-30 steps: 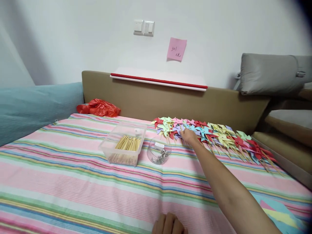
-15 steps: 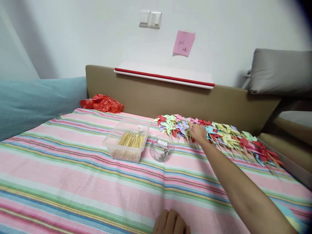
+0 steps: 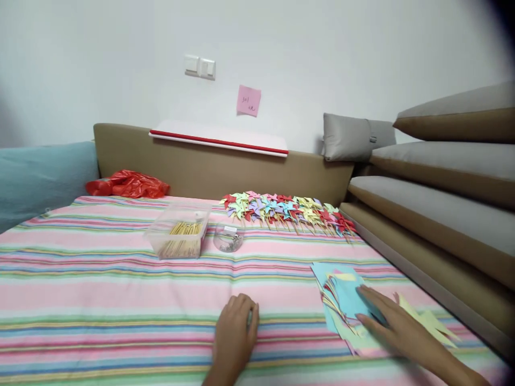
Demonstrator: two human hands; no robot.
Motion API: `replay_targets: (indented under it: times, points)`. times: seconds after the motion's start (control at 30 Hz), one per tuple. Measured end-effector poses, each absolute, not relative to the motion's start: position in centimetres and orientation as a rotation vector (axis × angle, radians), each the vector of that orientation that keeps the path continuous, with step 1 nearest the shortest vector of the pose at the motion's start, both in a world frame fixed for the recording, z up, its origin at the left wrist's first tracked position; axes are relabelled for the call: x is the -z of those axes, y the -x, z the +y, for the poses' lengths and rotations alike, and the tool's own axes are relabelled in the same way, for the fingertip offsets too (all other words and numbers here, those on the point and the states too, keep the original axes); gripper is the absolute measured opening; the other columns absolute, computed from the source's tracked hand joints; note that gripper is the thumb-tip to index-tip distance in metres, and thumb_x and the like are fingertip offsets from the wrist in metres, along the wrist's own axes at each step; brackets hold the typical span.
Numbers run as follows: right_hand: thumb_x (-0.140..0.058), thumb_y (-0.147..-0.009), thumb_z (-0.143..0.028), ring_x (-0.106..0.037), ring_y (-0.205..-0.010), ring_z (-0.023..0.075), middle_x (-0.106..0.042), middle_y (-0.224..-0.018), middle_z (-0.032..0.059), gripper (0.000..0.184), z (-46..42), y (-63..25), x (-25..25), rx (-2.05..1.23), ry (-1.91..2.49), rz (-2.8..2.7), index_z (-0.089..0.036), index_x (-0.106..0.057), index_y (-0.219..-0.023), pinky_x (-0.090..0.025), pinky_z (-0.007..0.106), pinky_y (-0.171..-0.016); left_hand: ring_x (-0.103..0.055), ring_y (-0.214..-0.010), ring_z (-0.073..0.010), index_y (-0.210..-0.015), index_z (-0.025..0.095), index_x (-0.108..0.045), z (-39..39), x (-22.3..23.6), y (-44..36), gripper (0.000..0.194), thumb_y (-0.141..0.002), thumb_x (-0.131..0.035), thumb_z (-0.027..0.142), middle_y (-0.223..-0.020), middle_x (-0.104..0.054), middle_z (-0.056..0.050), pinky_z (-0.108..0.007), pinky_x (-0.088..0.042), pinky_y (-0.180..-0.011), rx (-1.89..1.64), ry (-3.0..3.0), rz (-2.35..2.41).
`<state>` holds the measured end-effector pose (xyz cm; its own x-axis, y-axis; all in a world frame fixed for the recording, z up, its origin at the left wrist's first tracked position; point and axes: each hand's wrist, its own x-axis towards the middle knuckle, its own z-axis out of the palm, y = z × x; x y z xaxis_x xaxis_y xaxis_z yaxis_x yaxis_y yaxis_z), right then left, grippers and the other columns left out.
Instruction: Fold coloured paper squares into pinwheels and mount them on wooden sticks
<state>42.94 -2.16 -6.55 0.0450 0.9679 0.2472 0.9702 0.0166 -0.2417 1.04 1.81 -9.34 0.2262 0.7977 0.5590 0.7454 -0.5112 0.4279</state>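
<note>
My left hand (image 3: 235, 329) rests on the striped cloth with its fingers curled closed; whatever lies inside the curl is hidden. At the right, my right hand (image 3: 392, 324) has its fingers stretched out and its thumb apart, over a pile of coloured paper sheets (image 3: 344, 295). Thin paper strips (image 3: 332, 295) lie on top of the pile. A dark blue patch shows between thumb and fingers; I cannot tell if it is shadow or an object. Beside this hand lie pale yellow cut paper pieces (image 3: 428, 320).
Paper pinwheels on sticks (image 3: 281, 209) lie in rows at the back. A clear box (image 3: 153, 236) of thin sticks and a round clear container (image 3: 228, 238) of small metal pieces stand left of them. Further left is a red plastic bag (image 3: 129, 185). Stacked cushions (image 3: 438, 198) border the right.
My right hand has left the pinwheels and come back to the paper pile at the right. The view has turned right, bringing the paper and cushions into sight; more of my left hand shows.
</note>
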Motion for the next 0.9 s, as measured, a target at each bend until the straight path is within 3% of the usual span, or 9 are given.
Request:
replay_targets:
  times: [0.1, 0.27, 0.37, 0.5, 0.73, 0.9]
  points:
    - [-0.049, -0.092, -0.065, -0.048, -0.141, 0.0328, -0.051, -0.152, 0.0124, 0.072, -3.6, -42.0, 7.2, -0.113, 1.977, -2.005, -0.018, -0.052, -0.146, -0.039, 0.049, -0.117, -0.059, -0.081, -0.0222, -0.087, 0.022, -0.054, 1.4, 8.8, -1.0, 0.021, -0.101, -0.040, 0.021, -0.087, -0.062, -0.005, -0.038, -0.047, -0.075, -1.110, -2.414, 1.504]
    - [-0.052, -0.090, -0.063, -0.054, -0.134, 0.0354, -0.060, -0.143, 0.0159, 0.068, -3.6, -40.7, 5.9, -0.107, 1.883, -1.975, -0.015, -0.061, -0.137, -0.041, 0.052, -0.113, -0.062, -0.087, -0.0233, -0.092, 0.021, -0.058, -0.1, 8.1, -0.8, 0.019, -0.101, -0.042, 0.026, -0.094, -0.066, -0.006, -0.039, -0.051, -0.077, -1.071, -2.435, 1.475]
    - [-0.055, -0.089, -0.060, -0.057, -0.130, 0.0346, -0.064, -0.138, 0.0166, 0.060, -3.1, -41.0, 5.2, -0.140, 1.848, -2.014, -0.015, -0.069, -0.127, -0.041, 0.049, -0.113, -0.063, -0.112, -0.0273, -0.110, 0.022, -0.063, -1.4, 8.3, -0.5, 0.021, -0.100, -0.048, 0.034, -0.119, -0.069, -0.009, -0.044, -0.052, -0.093, -1.041, -2.479, 1.413]
    - [-0.057, -0.088, -0.054, -0.062, -0.124, 0.0329, -0.069, -0.130, 0.0139, 0.050, -2.6, -41.3, 4.1, -0.239, 1.831, -2.044, -0.018, -0.074, -0.118, -0.044, 0.044, -0.109, -0.046, -0.141, -0.0309, -0.142, 0.026, -0.052, -2.6, 9.2, 0.0, 0.046, -0.099, -0.051, 0.042, -0.153, -0.051, -0.009, -0.051, -0.040, -0.114, -0.941, -2.635, 1.316]
    - [-0.055, -0.090, -0.052, -0.072, -0.103, 0.0285, -0.078, -0.112, 0.0080, 0.040, -2.3, -40.9, 1.8, -0.383, 1.863, -2.014, -0.023, -0.079, -0.101, -0.053, 0.036, -0.092, -0.039, -0.147, -0.0301, -0.151, 0.025, -0.044, -3.1, 9.5, 0.1, 0.055, -0.100, -0.048, 0.045, -0.158, -0.043, -0.009, -0.053, -0.038, -0.117, -0.825, -2.685, 1.355]
    - [-0.060, -0.083, -0.064, -0.066, -0.114, 0.0320, -0.071, -0.126, 0.0129, 0.060, -1.5, -39.6, 1.9, -0.279, 1.902, -1.916, -0.018, -0.072, -0.119, -0.049, 0.039, -0.097, -0.040, -0.146, -0.0298, -0.153, 0.027, -0.041, -3.5, 9.6, 0.2, 0.056, -0.100, -0.049, 0.044, -0.159, -0.043, -0.008, -0.052, -0.036, -0.117, -0.828, -2.712, 1.364]
